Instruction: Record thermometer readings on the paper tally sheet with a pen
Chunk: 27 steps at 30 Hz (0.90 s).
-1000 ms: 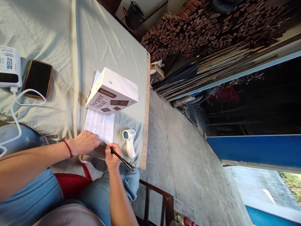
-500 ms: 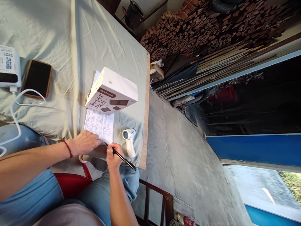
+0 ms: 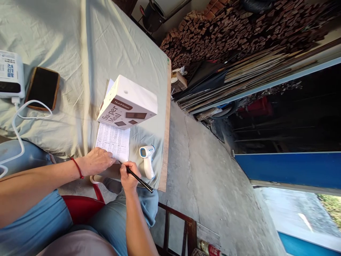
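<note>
My right hand (image 3: 129, 175) grips a black pen (image 3: 140, 179), its tip at the lower edge of a sheet of paper (image 3: 113, 140) covered in small writing. Lying flat on that sheet's lower left, my left hand (image 3: 98, 160) has its fingers stretched toward the pen tip and holds nothing. A white and brown box (image 3: 128, 103) marked "NutriMotion Super Meal" stands on the upper part of the paper and hides it there. Just right of the paper lies a white and blue infrared thermometer (image 3: 147, 161).
A phone (image 3: 43, 88) and a white device (image 3: 10, 74) with a white cable (image 3: 16, 124) lie on the cloth-covered table (image 3: 53, 32) at left. The table's right edge drops to a concrete floor (image 3: 191, 153). A wooden chair (image 3: 190, 231) stands low centre; stacked wood (image 3: 213, 32) fills the back.
The pen's rear end has shifted very slightly left. My left hand keeps its place on the paper, and the whole view has moved a touch.
</note>
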Tool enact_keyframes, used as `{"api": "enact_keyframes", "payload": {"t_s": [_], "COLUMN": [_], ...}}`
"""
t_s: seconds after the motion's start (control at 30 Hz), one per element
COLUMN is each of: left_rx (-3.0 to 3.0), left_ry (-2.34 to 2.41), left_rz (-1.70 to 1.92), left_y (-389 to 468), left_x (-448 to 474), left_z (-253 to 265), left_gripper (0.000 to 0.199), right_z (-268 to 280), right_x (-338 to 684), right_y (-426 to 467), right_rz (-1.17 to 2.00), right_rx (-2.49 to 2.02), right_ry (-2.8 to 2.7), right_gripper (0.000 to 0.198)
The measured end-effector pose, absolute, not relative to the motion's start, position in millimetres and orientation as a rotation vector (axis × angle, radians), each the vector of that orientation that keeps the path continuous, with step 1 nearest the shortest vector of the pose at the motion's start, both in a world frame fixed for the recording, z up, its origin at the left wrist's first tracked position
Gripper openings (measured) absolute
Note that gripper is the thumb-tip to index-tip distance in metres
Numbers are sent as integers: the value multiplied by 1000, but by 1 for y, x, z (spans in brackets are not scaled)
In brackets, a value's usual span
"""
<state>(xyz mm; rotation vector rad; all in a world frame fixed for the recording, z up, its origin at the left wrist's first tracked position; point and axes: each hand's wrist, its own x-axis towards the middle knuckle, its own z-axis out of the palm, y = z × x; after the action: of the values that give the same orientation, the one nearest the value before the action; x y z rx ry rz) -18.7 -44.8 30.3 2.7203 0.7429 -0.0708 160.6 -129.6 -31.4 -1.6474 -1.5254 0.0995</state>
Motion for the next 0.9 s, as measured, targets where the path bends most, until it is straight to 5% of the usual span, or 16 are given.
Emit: {"api": "enact_keyframes", "payload": {"t_s": [0.9], "left_rx": [2721], "left_ry": [748], "left_rz": [7], "left_y": [-45], "left_x": [-19], "left_z": [29], "left_gripper": [25], "right_z": [-39], "right_x": [160], "right_y": [-132], "right_rz": [49], "right_rx": [-1676], "right_ry": [-1435], "right_gripper": [21]}}
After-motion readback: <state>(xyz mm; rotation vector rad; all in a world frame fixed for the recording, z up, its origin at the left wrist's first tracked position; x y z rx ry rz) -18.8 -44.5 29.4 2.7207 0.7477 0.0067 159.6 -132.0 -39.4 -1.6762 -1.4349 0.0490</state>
